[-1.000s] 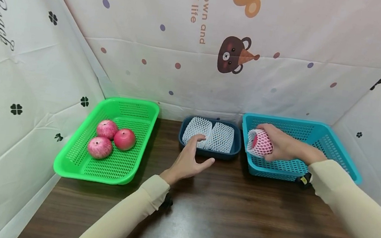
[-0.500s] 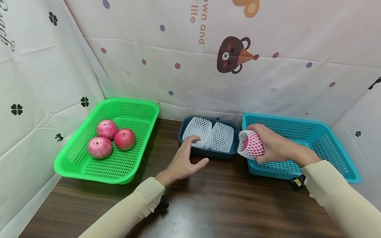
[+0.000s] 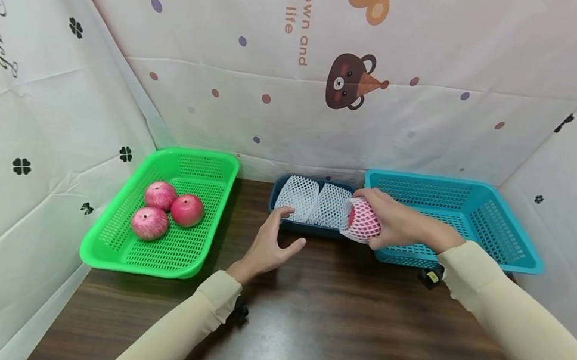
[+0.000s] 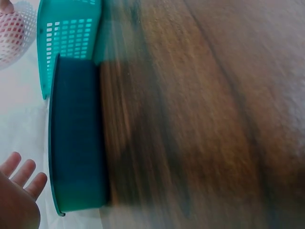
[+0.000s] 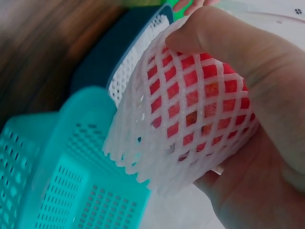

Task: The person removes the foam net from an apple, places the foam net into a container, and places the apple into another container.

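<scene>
My right hand (image 3: 399, 222) grips a red apple (image 3: 355, 218) wrapped in a white foam net (image 5: 143, 121), over the right end of a dark blue tray (image 3: 304, 229). Across the net lies my thumb in the right wrist view, and loose net hangs past the fruit at one end. Two white foam nets lie side by side in the tray, a left net (image 3: 297, 196) and a right net (image 3: 331, 206); no red shows through them. My left hand (image 3: 265, 246) is at the tray's front left with fingers spread, holding nothing.
On the left stands a green basket (image 3: 171, 257) with three red apples (image 3: 150, 223). A turquoise basket (image 3: 516, 241) is just right of the tray. Patterned white cloth (image 3: 204, 31) forms the back and sides around the brown wooden table (image 3: 335, 324).
My right hand has moved left with the netted apple, from over the turquoise basket to the dark tray's right end. My left hand has drifted slightly left and back.
</scene>
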A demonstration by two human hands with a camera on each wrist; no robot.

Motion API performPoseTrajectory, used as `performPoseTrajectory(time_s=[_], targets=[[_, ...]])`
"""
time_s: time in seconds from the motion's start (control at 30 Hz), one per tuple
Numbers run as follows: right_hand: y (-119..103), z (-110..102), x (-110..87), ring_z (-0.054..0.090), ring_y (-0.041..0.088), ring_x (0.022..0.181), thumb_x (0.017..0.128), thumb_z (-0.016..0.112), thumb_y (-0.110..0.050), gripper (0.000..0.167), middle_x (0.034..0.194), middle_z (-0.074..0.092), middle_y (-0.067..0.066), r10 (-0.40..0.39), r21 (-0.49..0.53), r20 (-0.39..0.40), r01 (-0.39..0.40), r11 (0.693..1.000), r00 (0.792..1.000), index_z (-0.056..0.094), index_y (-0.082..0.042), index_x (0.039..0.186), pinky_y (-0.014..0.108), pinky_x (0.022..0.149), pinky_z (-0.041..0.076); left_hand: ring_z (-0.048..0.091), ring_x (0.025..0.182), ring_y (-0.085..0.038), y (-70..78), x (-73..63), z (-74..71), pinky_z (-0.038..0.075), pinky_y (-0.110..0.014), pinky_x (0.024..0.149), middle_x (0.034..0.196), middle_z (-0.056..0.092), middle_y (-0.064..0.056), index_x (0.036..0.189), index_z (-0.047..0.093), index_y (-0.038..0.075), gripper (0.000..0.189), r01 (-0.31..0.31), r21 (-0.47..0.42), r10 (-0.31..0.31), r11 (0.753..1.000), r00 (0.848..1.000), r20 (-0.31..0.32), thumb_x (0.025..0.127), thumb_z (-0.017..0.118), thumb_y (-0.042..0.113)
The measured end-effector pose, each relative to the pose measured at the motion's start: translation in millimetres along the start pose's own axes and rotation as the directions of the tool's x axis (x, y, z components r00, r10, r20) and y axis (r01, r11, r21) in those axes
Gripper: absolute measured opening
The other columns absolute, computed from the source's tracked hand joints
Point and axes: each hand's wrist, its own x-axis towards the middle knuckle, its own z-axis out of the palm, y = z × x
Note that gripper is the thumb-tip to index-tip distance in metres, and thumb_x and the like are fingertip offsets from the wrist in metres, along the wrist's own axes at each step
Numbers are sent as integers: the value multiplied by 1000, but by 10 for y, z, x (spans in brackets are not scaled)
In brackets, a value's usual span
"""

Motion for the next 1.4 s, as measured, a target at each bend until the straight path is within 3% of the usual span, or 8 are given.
performPoseTrajectory(time_s=[0.3,0.47,0.7,1.03,1.4], targets=[[-141,116,139,47,27,115,73,88,-11,96,134,48,11,-33,-4,23,33,999,999,32,-6,152,47,91,52,48,133,-42,-46,-57,-71,41,-62,108,145,48,-24,146,41,-1,72,-1,-47,0,999,1000,-16,92,71,35],[-201,202,217,46,29,118,76,86,-12,94,138,46,13,-50,-10,46,50,999,998,31,-6,152,50,95,50,49,130,-41,-82,-93,-94,43,-65,102,143,49,-26,146,40,-1,72,-17,-57,14,998,999,-39,91,73,33],[-260,329,299,44,29,124,78,85,-13,95,145,43,15,-45,-8,81,46,999,996,29,-7,154,50,101,48,50,130,-36,-141,-139,-121,44,-62,104,144,50,-23,146,40,-1,71,-11,-52,9,999,999,-45,91,73,29],[-269,509,385,45,28,123,79,84,-11,93,141,43,15,-95,-5,79,96,995,992,30,-3,153,49,101,47,52,127,-42,-171,-195,-160,44,-64,102,142,50,-25,145,40,-5,70,-15,-76,12,997,999,-41,92,72,27],[-300,700,494,44,29,127,77,86,-9,94,142,43,15,-90,-6,85,91,996,992,31,-7,153,50,107,43,52,129,-44,-189,-233,-186,44,-64,102,143,49,-24,145,40,-2,67,13,-80,-15,997,999,-34,91,72,23]])
